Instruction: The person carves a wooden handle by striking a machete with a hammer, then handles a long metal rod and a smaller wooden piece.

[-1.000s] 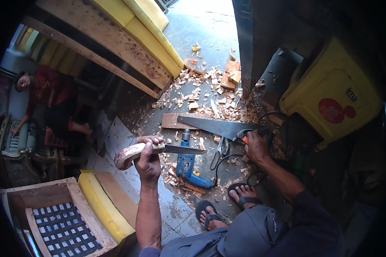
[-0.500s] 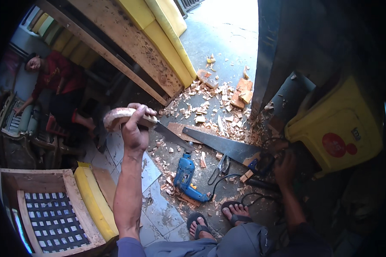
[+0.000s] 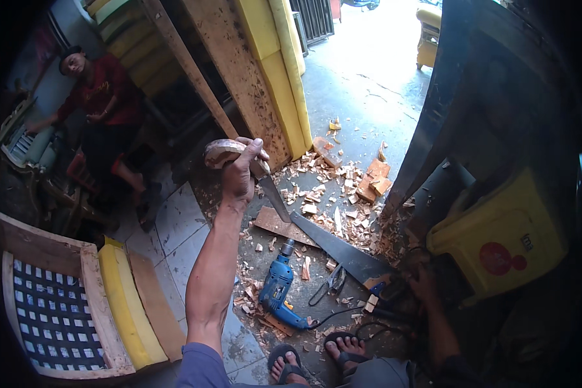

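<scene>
Raised beyond the blue drill (image 3: 277, 286), the left hand (image 3: 239, 176) grips a knife (image 3: 275, 199) by its curved wooden end; right of the drill, the right hand (image 3: 425, 284) is too dark to judge; scattered wood chips (image 3: 309, 209) suggest cutting done, the remainder unclear.

Grey on the blade of the knife (image 3: 276, 200) and on the saw (image 3: 336, 244); blue on the near drill (image 3: 276, 284). Yellow on the plastic seat (image 3: 495, 249) at right (red-spotted, too) and far foam (image 3: 290, 103). Black lattice across the webbing (image 3: 55, 319), near left.
</scene>
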The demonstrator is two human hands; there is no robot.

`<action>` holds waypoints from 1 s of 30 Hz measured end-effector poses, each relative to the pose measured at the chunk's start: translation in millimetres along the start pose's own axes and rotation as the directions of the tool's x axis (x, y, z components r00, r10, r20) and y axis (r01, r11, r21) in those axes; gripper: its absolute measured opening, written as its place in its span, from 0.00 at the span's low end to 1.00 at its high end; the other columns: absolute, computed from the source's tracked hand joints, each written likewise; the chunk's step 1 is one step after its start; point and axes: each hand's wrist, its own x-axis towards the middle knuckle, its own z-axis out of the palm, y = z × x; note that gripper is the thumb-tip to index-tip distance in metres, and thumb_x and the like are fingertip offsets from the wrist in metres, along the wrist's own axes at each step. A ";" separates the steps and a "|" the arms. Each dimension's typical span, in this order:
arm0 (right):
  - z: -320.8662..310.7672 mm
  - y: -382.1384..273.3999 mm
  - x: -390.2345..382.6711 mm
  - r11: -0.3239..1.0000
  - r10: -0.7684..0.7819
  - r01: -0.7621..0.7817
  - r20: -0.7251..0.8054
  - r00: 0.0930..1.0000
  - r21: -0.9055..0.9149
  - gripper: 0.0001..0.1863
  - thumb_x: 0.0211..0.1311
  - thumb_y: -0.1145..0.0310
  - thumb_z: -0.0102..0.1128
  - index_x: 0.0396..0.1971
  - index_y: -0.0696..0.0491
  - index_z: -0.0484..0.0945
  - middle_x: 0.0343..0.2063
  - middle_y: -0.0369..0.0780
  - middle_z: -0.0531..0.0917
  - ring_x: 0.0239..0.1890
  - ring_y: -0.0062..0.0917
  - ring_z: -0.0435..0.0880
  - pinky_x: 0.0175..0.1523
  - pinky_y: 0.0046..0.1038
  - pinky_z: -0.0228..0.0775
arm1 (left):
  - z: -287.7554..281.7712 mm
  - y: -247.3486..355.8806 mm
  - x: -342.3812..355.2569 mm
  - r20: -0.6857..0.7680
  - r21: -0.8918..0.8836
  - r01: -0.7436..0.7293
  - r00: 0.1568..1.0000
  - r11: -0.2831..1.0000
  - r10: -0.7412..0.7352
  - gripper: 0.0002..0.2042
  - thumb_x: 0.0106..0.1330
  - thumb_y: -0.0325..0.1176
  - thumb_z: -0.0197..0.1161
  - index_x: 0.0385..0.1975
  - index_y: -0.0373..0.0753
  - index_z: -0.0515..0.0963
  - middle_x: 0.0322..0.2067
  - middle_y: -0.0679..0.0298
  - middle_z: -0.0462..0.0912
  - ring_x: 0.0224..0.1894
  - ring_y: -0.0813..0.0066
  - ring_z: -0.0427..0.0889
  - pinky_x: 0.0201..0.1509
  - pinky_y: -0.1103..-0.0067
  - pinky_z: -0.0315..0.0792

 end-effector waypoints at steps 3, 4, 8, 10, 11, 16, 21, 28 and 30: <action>-17.3 14.8 -22.9 0.989 0.092 -0.092 0.007 0.996 0.115 0.28 0.59 0.63 0.61 0.60 0.57 0.76 0.40 0.52 0.86 0.44 0.44 0.88 0.52 0.40 0.78 | -9.0 -1.2 1.8 0.070 0.088 -0.067 0.996 0.994 0.061 0.06 0.67 0.32 0.67 0.32 0.42 0.76 0.25 0.65 0.80 0.29 0.77 0.81 0.36 0.77 0.76; -24.3 20.1 -31.5 0.984 0.140 -0.152 0.124 0.982 0.090 0.27 0.60 0.62 0.61 0.59 0.57 0.76 0.39 0.51 0.87 0.42 0.43 0.88 0.50 0.39 0.78 | -13.0 -0.9 1.7 0.031 0.069 -0.041 0.999 0.997 0.038 0.06 0.68 0.31 0.66 0.32 0.42 0.75 0.25 0.65 0.80 0.28 0.77 0.81 0.36 0.77 0.76; -50.2 39.8 -73.0 0.956 0.241 -0.290 0.425 0.872 0.054 0.22 0.61 0.59 0.62 0.53 0.54 0.81 0.39 0.48 0.88 0.45 0.42 0.88 0.52 0.40 0.76 | -32.5 1.2 0.4 0.006 -0.017 -0.128 0.992 0.992 0.128 0.07 0.69 0.30 0.63 0.30 0.41 0.72 0.22 0.66 0.77 0.26 0.77 0.78 0.33 0.77 0.75; -54.1 44.0 -98.0 0.961 0.188 -0.253 0.397 0.898 0.116 0.22 0.61 0.60 0.64 0.52 0.54 0.81 0.43 0.48 0.87 0.49 0.42 0.86 0.56 0.40 0.75 | -43.5 1.8 -2.0 -0.031 -0.010 -0.151 0.988 0.989 0.150 0.07 0.69 0.30 0.62 0.30 0.41 0.72 0.22 0.66 0.76 0.25 0.77 0.77 0.33 0.76 0.75; -54.9 44.6 -109.2 0.965 0.129 -0.194 0.327 0.936 0.174 0.24 0.60 0.61 0.65 0.55 0.55 0.79 0.45 0.48 0.86 0.51 0.42 0.85 0.57 0.39 0.74 | -48.4 1.6 -3.1 -0.062 0.003 -0.159 0.985 0.987 0.158 0.07 0.70 0.29 0.62 0.30 0.41 0.72 0.21 0.66 0.75 0.24 0.77 0.76 0.32 0.75 0.75; -44.6 29.9 -133.5 0.923 0.308 -0.351 0.246 0.919 0.158 0.35 0.56 0.66 0.70 0.64 0.59 0.69 0.54 0.52 0.81 0.58 0.47 0.80 0.64 0.41 0.71 | -70.4 5.9 -7.8 -0.095 -0.048 -0.173 0.981 0.984 0.168 0.08 0.70 0.29 0.60 0.29 0.41 0.70 0.20 0.68 0.71 0.23 0.77 0.74 0.33 0.75 0.75; -29.3 6.4 -139.7 0.906 0.292 -0.315 -0.119 0.949 -0.282 0.39 0.55 0.64 0.71 0.66 0.58 0.66 0.57 0.54 0.78 0.63 0.51 0.74 0.68 0.44 0.66 | -79.8 8.8 -14.9 -0.074 -0.076 -0.137 0.989 0.988 0.131 0.07 0.70 0.28 0.60 0.30 0.41 0.70 0.20 0.67 0.71 0.24 0.76 0.73 0.34 0.75 0.75; -7.6 17.1 -119.8 0.851 0.327 -0.288 0.015 0.945 -0.439 0.35 0.56 0.56 0.69 0.60 0.61 0.72 0.48 0.56 0.82 0.54 0.52 0.80 0.60 0.45 0.72 | -71.8 5.8 -13.2 -0.012 0.035 -0.147 0.989 0.989 0.147 0.07 0.71 0.29 0.59 0.30 0.40 0.70 0.21 0.67 0.73 0.25 0.76 0.75 0.33 0.76 0.75; -1.4 19.4 -107.9 0.847 0.374 -0.340 0.002 0.927 -0.409 0.30 0.56 0.56 0.69 0.54 0.62 0.78 0.44 0.56 0.84 0.51 0.52 0.82 0.57 0.45 0.74 | -67.7 5.5 -13.2 0.008 0.017 -0.142 0.990 0.990 0.142 0.07 0.70 0.29 0.60 0.30 0.40 0.70 0.21 0.66 0.73 0.25 0.76 0.76 0.33 0.75 0.75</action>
